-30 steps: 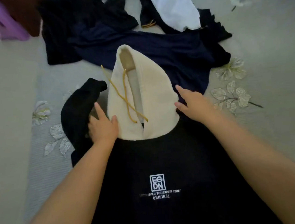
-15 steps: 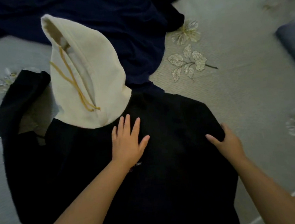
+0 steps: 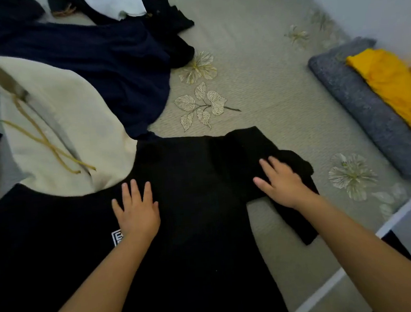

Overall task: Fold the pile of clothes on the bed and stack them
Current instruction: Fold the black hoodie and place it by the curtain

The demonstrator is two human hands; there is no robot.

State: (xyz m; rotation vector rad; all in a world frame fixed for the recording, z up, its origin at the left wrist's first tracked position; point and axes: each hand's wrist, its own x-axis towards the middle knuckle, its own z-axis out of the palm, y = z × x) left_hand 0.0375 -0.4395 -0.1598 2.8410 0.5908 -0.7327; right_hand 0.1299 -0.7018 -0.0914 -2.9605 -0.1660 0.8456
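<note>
Since half a second ago, the right hand [image 3: 282, 185] has drawn the hoodie's right sleeve [image 3: 274, 164] inward, so that the sleeve now lies bunched and partly doubled over beside the shoulder, while the left hand [image 3: 135, 209] has slid slightly lower on the chest. Bed [image 3: 253, 59]: grey-green cover with pale leaf prints, bearing all the garments. Black hoodie [image 3: 193, 231]: spread flat, front up, nearest the viewer, a white square logo [image 3: 116, 238] partly hidden under the left wrist. Cream hood [image 3: 68, 133]: laid out to the upper left, tan drawstrings [image 3: 49, 147] crossing over it. Navy garment [image 3: 107, 62]: crumpled beyond the hood, with a white garment [image 3: 116, 2] and further dark clothes behind it. Grey folded blanket [image 3: 364, 107]: at the right edge of the bed, a yellow cloth [image 3: 392, 84] lying on top. Left hand: fingers straight, palm pressed flat on the hoodie. Right hand: fingers extended and resting on the bunched sleeve, not curled round it.
</note>
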